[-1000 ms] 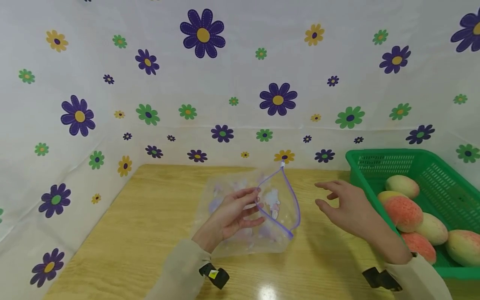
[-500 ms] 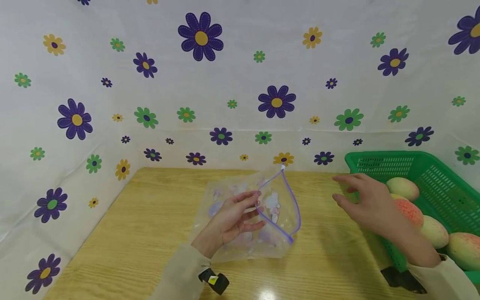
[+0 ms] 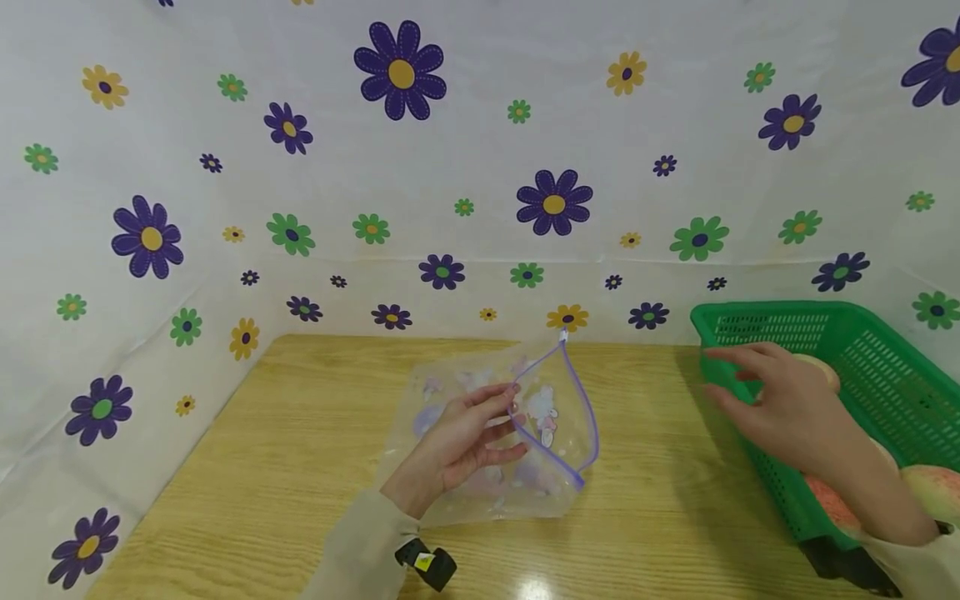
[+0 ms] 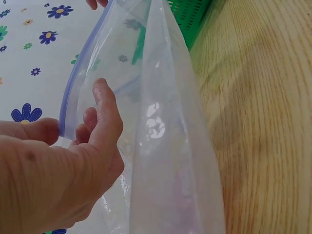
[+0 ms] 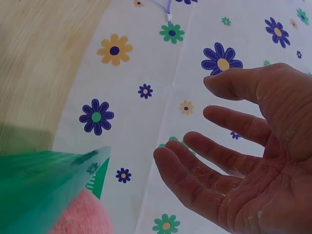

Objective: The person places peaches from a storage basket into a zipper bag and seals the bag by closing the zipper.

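Observation:
My left hand (image 3: 465,450) pinches the purple zip edge of a clear printed zip bag (image 3: 542,408) between thumb and fingers. The bag's mouth gapes toward the right, and its white slider (image 3: 564,336) sits at the far corner. In the left wrist view the thumb is on the zip strip (image 4: 73,92), the other fingers beside the film. My right hand (image 3: 795,417) hovers over the left rim of a green basket (image 3: 757,467), fingers spread and loosely bent, holding nothing. Several mango-like fruits (image 3: 933,492) lie in the basket, partly hidden by this hand and forearm.
The wooden table (image 3: 300,467) runs back to a white flowered cloth (image 3: 480,167) hung behind and at the left. In the right wrist view a reddish fruit (image 5: 85,214) shows beyond the basket's green rim (image 5: 44,180).
My right hand has moved rightward from above the table to over the basket's left side, covering some fruits. The left hand keeps its hold on the bag, almost unmoved.

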Demonstrator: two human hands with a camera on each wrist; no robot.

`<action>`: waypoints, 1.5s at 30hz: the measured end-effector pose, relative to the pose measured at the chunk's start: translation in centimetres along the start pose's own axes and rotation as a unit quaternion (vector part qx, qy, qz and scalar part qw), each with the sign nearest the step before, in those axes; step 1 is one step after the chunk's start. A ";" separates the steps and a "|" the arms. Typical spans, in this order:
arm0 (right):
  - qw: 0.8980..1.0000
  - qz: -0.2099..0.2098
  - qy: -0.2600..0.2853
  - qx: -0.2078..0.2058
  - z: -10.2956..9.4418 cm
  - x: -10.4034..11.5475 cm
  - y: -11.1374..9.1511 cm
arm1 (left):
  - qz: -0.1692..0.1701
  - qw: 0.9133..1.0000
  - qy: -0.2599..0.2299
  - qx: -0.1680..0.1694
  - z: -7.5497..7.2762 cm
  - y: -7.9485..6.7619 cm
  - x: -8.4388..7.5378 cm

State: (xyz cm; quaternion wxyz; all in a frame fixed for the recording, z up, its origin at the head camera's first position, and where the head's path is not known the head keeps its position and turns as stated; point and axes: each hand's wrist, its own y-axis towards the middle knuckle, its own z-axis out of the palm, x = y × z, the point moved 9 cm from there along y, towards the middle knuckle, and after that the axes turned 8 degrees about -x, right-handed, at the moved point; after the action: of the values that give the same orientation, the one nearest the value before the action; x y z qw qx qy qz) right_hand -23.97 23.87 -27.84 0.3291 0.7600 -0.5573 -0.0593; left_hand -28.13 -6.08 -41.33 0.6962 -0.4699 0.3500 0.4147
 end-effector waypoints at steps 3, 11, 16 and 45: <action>1.000 -0.004 -0.010 -0.004 -0.5 -0.5 -0.1 | -0.001 1.000 0.001 -0.001 0.0 -0.1 0.0; 0.999 0.024 -0.021 0.013 -1.4 -2.0 -0.3 | 0.001 1.000 0.001 0.003 0.0 -0.1 -0.1; 0.999 0.022 -0.044 0.007 -2.1 -2.9 -0.1 | 0.001 1.000 0.002 -0.001 -0.2 -0.1 -0.1; 0.982 0.032 -0.098 0.159 -1.1 -8.4 0.4 | -0.001 1.000 0.010 0.001 -0.5 -0.5 -0.1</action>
State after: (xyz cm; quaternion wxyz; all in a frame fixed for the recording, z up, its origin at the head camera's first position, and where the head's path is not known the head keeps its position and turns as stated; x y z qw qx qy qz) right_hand -26.89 31.70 -29.04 0.1497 0.7748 -0.6133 -0.0335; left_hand -27.80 -6.64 -41.24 0.6935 -0.4740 0.3566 0.4089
